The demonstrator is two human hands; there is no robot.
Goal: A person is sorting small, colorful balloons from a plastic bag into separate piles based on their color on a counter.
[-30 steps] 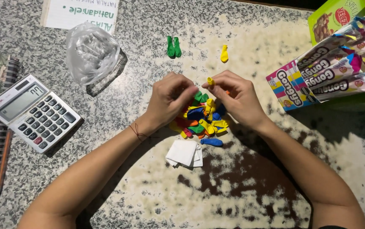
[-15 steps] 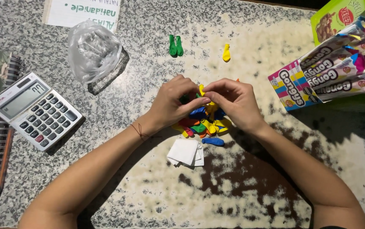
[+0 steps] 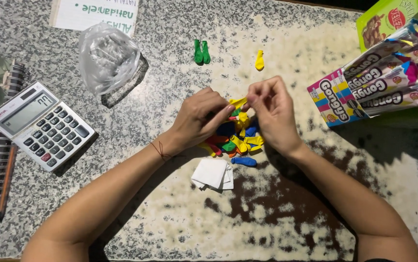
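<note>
Above the heap of loose balloons (image 3: 235,138) on the table (image 3: 170,228), left hand (image 3: 201,119) and right hand (image 3: 272,114) pinch one yellow balloon (image 3: 238,102) between them; overstretched, it could snap free and scatter the heap.

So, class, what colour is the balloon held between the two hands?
Yellow: the balloon pinched between both hands shows best in the head view.
</note>
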